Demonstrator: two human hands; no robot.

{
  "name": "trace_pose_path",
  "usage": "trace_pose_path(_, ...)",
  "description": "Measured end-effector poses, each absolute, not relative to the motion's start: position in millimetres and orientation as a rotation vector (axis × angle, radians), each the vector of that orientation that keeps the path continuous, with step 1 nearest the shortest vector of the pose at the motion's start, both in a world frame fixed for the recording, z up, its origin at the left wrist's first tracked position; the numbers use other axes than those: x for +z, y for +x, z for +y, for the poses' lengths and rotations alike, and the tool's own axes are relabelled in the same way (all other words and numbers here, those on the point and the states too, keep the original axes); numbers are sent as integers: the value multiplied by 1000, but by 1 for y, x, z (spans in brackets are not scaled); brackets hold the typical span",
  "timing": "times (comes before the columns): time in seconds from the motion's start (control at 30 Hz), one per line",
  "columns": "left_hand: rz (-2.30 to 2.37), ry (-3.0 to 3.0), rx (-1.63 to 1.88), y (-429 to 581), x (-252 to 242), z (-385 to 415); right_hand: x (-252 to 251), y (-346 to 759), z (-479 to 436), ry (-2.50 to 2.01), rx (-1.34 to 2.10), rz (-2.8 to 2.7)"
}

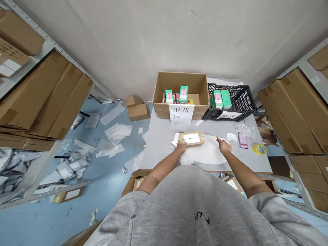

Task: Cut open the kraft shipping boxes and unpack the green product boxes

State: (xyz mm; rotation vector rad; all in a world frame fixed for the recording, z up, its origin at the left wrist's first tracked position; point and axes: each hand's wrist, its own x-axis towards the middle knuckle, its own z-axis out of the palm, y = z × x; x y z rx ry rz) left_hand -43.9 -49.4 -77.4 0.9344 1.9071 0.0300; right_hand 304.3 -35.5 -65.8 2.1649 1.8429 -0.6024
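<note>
Right of frame centre: left hand [181, 147] grasps box [191, 138]; right hand [224, 146] clasps red item [217, 139], kind unclear.

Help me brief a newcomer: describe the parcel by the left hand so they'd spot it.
On the table, find the large open carton. Just in front, by the left hand, lies the parcel: a closed brown box, white label on top, unlike the white sheet beneath.

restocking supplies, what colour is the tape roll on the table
The tape roll is yellow, seen in the head view.
</note>
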Motion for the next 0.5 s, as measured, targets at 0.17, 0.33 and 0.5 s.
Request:
trace_pose_path(0.17,1914,936,-58,-45,-77,-50,-108,289,-37,2191,-911,1768)
trace_pose_path(0.33,1918,948,-62,-48,-80,-52,-144,248,-31,2159,-976,1647)
trace_pose_path(0.5,1941,1027,-45,-52,-87,-59,-151,240,-31,2268,-958,1625)
